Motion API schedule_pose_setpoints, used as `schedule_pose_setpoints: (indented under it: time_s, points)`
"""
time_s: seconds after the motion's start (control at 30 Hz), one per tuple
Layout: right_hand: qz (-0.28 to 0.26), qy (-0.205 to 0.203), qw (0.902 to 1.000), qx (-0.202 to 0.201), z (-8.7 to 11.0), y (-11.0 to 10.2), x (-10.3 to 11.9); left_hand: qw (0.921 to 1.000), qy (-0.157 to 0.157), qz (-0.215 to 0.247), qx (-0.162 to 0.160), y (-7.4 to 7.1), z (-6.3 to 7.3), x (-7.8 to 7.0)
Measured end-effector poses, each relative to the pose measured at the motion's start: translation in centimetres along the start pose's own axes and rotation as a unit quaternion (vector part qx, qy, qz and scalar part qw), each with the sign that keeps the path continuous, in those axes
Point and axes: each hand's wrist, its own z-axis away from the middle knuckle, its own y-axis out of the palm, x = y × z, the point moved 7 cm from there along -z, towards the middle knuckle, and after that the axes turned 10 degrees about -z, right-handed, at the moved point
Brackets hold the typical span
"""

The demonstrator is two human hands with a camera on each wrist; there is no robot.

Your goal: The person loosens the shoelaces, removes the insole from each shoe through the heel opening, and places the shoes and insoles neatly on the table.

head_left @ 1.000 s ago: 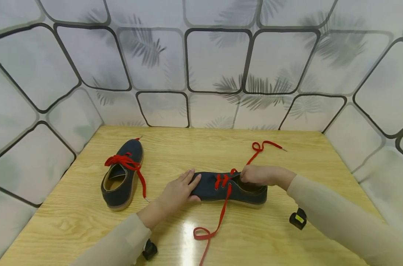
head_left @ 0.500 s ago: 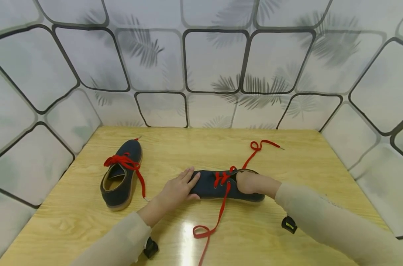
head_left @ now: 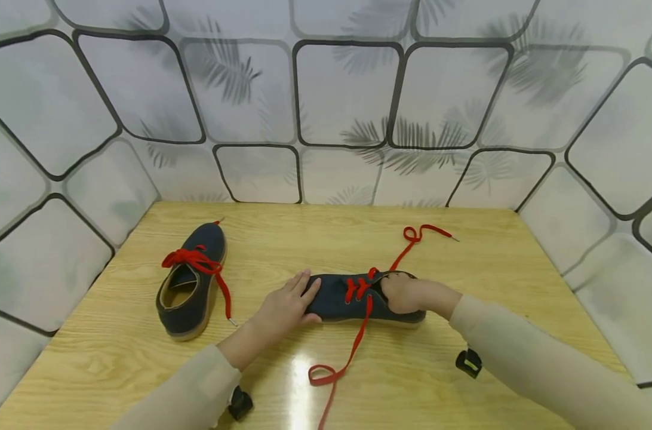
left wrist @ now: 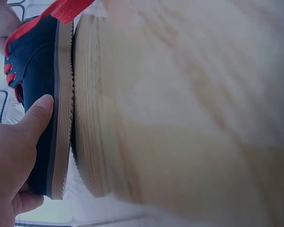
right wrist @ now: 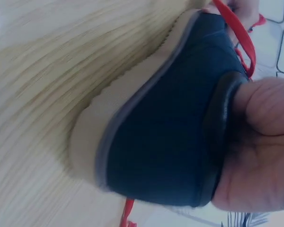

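Note:
A dark blue shoe [head_left: 331,298] with red laces lies sideways in the middle of the table, toe to the left. My left hand [head_left: 283,307] holds its toe; in the left wrist view the thumb [left wrist: 38,116] presses the near side, with a fingertip showing past the toe end. My right hand [head_left: 406,294] reaches into the shoe's opening, its fingers hidden inside, and I cannot tell whether they grip anything there. The right wrist view shows the palm [right wrist: 255,156] at the padded collar [right wrist: 222,113]. One loose red lace [head_left: 358,340] trails toward me.
A matching shoe [head_left: 188,316] with its red lace tied in a bow stands at the table's left. The other loose lace end [head_left: 412,234] loops toward the back. Patterned panels [head_left: 347,95] surround the wooden table [head_left: 439,388] behind and at both sides.
My right hand has gone from the far edge of the shoe's opening down into it. The left hand has kept its place on the toe.

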Motion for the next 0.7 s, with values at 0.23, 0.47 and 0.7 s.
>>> schedule_pose_setpoints:
  time_s: [0.23, 0.47, 0.7]
  points:
    - [0.024, 0.027, 0.9993, 0.006, -0.1, 0.1, 0.0, 0.9999, 0.002, -0.008, -0.009, -0.1, -0.1, 0.0]
    - [-0.010, -0.019, 0.9978, -0.062, -0.2, -1.3, -0.1, 0.9995, 0.006, -0.023, -0.022, -0.2, 0.0, 0.0]
    - [0.051, -0.029, 0.9895, -0.132, 0.4, -2.1, 0.2, 0.9997, 0.004, -0.017, -0.019, 0.0, -0.1, -0.2]
